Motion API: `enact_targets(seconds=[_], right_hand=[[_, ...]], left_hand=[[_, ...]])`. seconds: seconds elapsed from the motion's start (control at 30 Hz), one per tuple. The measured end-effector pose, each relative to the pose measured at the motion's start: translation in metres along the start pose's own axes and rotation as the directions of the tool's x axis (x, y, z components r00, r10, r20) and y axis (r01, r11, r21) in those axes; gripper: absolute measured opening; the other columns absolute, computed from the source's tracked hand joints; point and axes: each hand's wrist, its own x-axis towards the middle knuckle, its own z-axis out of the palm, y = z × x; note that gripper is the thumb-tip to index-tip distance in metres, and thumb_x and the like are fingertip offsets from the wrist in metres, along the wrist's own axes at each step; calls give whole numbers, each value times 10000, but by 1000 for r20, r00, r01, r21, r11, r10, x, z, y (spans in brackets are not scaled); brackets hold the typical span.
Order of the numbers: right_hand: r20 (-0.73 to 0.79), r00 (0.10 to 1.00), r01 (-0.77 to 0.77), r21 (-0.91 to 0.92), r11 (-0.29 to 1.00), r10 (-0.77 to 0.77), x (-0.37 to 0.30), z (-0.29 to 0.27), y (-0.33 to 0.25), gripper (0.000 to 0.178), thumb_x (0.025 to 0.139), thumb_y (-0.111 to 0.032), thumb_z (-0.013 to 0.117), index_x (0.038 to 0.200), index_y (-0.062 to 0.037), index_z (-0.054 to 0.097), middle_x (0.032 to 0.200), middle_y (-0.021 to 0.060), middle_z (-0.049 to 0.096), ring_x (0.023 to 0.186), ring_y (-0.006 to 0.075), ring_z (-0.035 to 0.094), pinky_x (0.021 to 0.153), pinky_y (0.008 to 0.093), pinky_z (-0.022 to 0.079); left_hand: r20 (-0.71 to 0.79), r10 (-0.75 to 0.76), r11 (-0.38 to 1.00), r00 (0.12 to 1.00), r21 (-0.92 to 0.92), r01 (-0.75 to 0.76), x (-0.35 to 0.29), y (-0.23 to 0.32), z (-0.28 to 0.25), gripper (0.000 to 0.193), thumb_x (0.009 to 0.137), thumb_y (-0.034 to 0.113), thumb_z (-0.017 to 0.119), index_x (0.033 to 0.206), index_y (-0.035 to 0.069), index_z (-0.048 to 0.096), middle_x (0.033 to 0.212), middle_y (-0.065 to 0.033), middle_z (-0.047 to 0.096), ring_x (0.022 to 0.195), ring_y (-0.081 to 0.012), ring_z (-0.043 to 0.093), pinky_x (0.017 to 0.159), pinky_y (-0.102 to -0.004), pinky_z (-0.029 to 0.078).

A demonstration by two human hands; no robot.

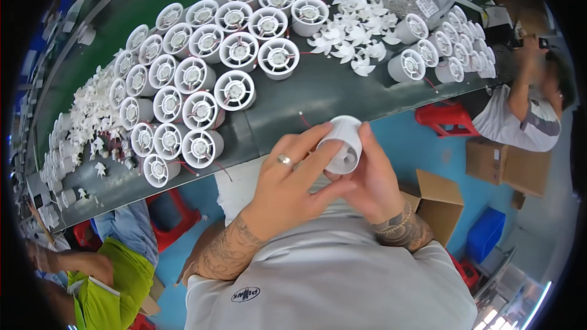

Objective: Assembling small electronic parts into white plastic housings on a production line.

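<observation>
Both hands meet just in front of the chest, below the near edge of the dark bench (pixel 318 95), around one white round fan housing (pixel 342 145). The left hand (pixel 287 186), a ring on one finger, has its grip closed on the housing from the left, fingers reaching across its side and thumb underneath. The right hand (pixel 373 180), with a beaded bracelet at the wrist, cups the housing from the right and below, its grip likewise closed on it. The housing is tilted, its open end with white blades inside facing toward the person. On the bench lies a large cluster of similar white housings (pixel 202 79), packed side by side with their spoked ends up, thin red wires trailing among them. To the right of that cluster sits a heap of loose white fan blades (pixel 358 33), with a row of further housings (pixel 455 49) beyond it. Another person in a white shirt (pixel 520 122) sits at the far right, and one in green clothing (pixel 113 281) at the lower left.
</observation>
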Motion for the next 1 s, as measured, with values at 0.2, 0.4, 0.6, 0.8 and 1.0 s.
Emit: enact_targets(seconds=[0.2, 0.4, 0.6, 0.8, 1.0], right_hand=[[39, 994, -103, -47, 994, 105, 15, 3, 0, 480, 1011, -471, 361, 1257, -80, 491, 1230, 88, 561, 1126, 224, 564, 949, 398, 476], [178, 964, -188, -78, 979, 199, 37, -4, 2, 477, 1012, -446, 381, 1244, -48, 504, 1213, 101, 580, 1100, 226, 586, 912, 392, 506], [108, 994, -12, -144, 989, 28, 41, 1, 2, 460, 1005, -418, 422, 1237, -30, 510, 1186, 109, 600, 1086, 228, 602, 900, 386, 518], [107, 991, -66, -132, 989, 80, 40, 5, 1, 449, 1005, -403, 433, 1235, -25, 513, 1189, 109, 603, 1102, 230, 595, 912, 396, 508], [123, 991, 75, -143, 987, -58, 39, 2, 3, 441, 984, -374, 494, 1248, -20, 489, 1192, 117, 591, 1092, 223, 595, 888, 374, 517]], left_hand=[[87, -68, 996, 994, 68, 63, -2, -7, -4, 302, 648, 107, 815, 891, 59, 643, 1269, -153, 543, 947, -299, 566, 789, -388, 494], [17, -61, 995, 998, 82, 60, -8, -20, -17, 291, 641, 93, 808, 861, 68, 621, 1236, -153, 567, 937, -310, 579, 790, -391, 507], [-49, -99, 976, 994, 190, 106, -9, -21, -15, 350, 681, 89, 778, 994, 69, 624, 1215, -150, 559, 911, -311, 584, 702, -352, 524], [-35, -69, 998, 997, -4, 69, -12, -25, -11, 351, 683, 63, 777, 1001, 90, 631, 1205, -153, 556, 943, -291, 586, 641, -328, 528], [-148, -244, 969, 958, -3, 247, -8, -18, -11, 336, 688, 58, 777, 993, 88, 639, 1200, -158, 558, 977, -300, 569, 718, -335, 518]])
